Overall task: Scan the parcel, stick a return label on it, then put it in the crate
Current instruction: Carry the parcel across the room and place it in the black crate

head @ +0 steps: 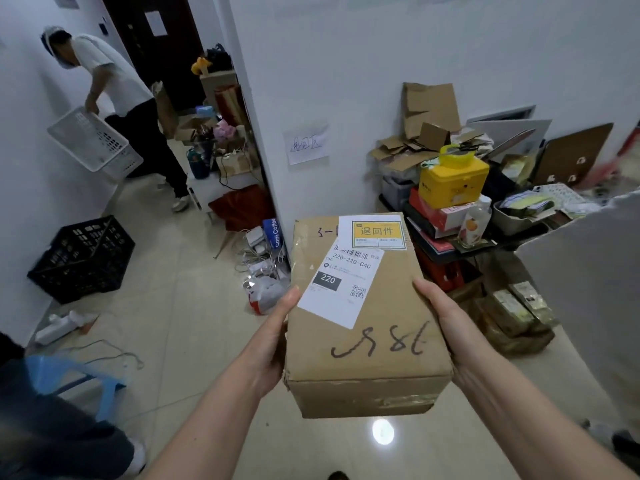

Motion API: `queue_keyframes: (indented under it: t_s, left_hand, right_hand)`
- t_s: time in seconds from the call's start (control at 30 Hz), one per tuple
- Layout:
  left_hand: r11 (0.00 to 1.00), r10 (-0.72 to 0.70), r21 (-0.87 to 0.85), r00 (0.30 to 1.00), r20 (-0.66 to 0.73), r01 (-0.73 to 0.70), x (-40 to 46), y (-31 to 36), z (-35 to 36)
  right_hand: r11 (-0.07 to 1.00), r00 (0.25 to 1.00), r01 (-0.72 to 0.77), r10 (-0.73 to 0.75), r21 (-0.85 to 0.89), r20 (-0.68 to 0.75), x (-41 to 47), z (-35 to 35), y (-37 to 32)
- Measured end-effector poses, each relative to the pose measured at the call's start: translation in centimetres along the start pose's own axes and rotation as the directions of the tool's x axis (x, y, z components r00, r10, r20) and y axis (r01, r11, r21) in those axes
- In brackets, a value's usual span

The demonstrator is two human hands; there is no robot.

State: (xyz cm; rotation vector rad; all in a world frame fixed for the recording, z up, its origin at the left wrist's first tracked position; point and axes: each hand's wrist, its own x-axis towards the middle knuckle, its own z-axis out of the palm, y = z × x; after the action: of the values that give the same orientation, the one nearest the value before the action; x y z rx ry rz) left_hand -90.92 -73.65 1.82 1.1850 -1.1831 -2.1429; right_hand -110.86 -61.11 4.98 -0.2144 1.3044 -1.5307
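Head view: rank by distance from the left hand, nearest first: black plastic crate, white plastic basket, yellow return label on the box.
1. Yellow return label: on the top of the brown cardboard box held by the left hand, far end.
2. Black plastic crate: on the floor, left, by the wall.
3. White plastic basket: far left, held by another person.

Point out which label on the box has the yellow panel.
The far label on the brown cardboard box; the nearer white shipping label carries a barcode and black 220 block.

head cam; faces forward-down; close over parcel (363,313); floor (194,306) beyond
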Motion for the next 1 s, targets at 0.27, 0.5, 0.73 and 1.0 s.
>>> queue_keyframes:
  t_s: [0.27, 0.5, 0.73, 1.0]
  left_hand:
    - [1.0, 0.018, -0.021, 0.999, 0.044, -0.017, 12.0, 6.3, 0.2]
    - [0.999, -0.003, -0.051, 0.994, 0.106, 0.008, 21.0, 10.0, 1.9]
    - [1.0, 0.01, -0.02, 0.998, 0.07, -0.009, 30.9, 12.1, 3.0]
    - [0.998, -0.044, 0.048, 0.998, -0.04, 0.046, 43.1, 13.4, 4.0]
  right_hand:
    - [1.0, 1.0, 0.017, -0.016, -0.014, 0.005, 10.8, 1.8, -6.0]
    - [1.0, 0.998, 0.009, -0.009, 0.007, -0.065, 19.3, 1.2, -9.8]
    - [0.999, 0.997, -0.039, 0.038, -0.014, -0.062, 30.2, 0.2, -13.0]
    - [0.983, 0.996, -0.082, 0.078, -0.165, -0.032, 46.0, -2.0, -16.5]
